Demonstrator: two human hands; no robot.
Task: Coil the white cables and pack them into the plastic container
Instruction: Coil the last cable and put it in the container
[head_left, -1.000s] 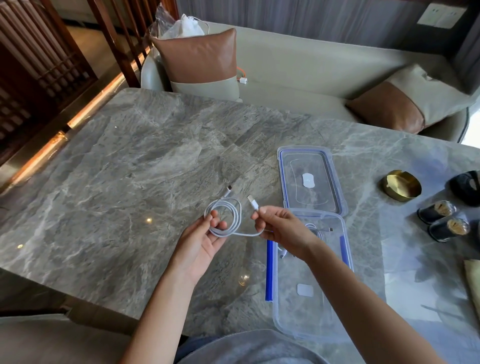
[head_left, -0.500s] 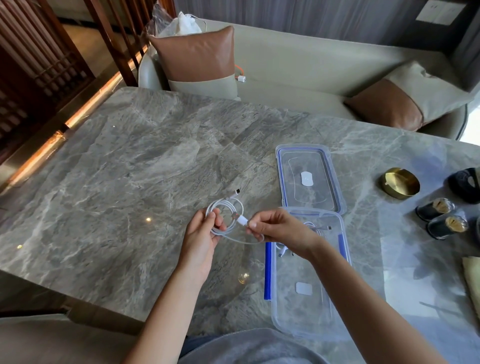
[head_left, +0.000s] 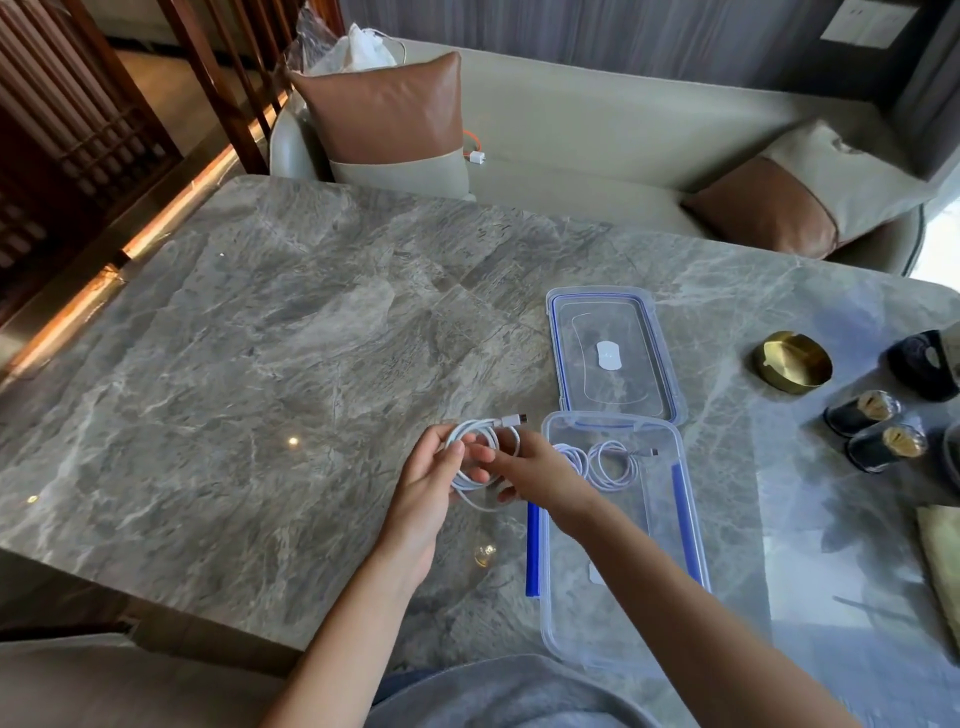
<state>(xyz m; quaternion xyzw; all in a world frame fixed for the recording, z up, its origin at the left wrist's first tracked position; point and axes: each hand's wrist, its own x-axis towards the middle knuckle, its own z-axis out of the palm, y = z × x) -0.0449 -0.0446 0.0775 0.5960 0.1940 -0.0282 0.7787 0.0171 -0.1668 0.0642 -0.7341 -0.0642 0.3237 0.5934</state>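
Observation:
A white cable (head_left: 480, 486), wound into a small coil, is held just above the grey marble table by both hands. My left hand (head_left: 434, 475) pinches the coil's left side. My right hand (head_left: 537, 475) grips its right side, fingers through the loop. One plug end sticks out at the coil's top. Right of my hands lies the clear plastic container (head_left: 685, 525) with blue clips, open. Inside it, at the far end, rest coiled white cables (head_left: 605, 462). The container's lid (head_left: 657, 358) lies flat beyond it.
The marble table (head_left: 270, 374) stretches left and away. At the right stand a brass dish (head_left: 792, 360), two small dark jars (head_left: 878, 431) and a dark object. A sofa with brown cushions (head_left: 384, 109) runs behind the table.
My right hand has brought the loose plug end in and moved onto the coil; the free tail is now wound up and both hands hold the coil closer together.

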